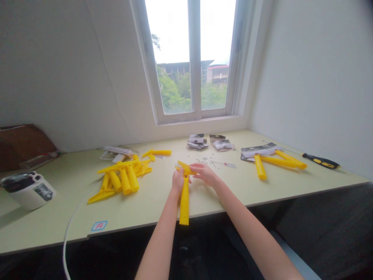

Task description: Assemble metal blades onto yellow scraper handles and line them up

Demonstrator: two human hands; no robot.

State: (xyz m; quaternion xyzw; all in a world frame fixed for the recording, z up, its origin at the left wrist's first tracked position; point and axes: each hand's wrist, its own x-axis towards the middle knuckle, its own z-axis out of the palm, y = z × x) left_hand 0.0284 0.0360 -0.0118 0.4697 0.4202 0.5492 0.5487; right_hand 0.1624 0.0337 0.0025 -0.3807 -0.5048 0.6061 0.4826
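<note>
A yellow plastic scraper [184, 200] with a wide head and a thick round handle is held over the front part of the table, its handle pointing toward me. My left hand [177, 182] is closed around the head's left side, near where it meets the handle. At the head's right end, the fingers of my right hand [205, 174] are closed on the edge. Just beyond my hands lie several tiny metal pieces [204, 160], too small to name surely, beside a small screwdriver [225, 164] with a clear handle.
Left of my hands is a pile of yellow scraper parts [125, 181]. Packets [198, 142] lie below the window. To the right are yellow scrapers [260, 167] and a large black-and-yellow screwdriver [320, 160]. A mug [30, 190], a cardboard box [26, 146] and a white cable [70, 225] are left.
</note>
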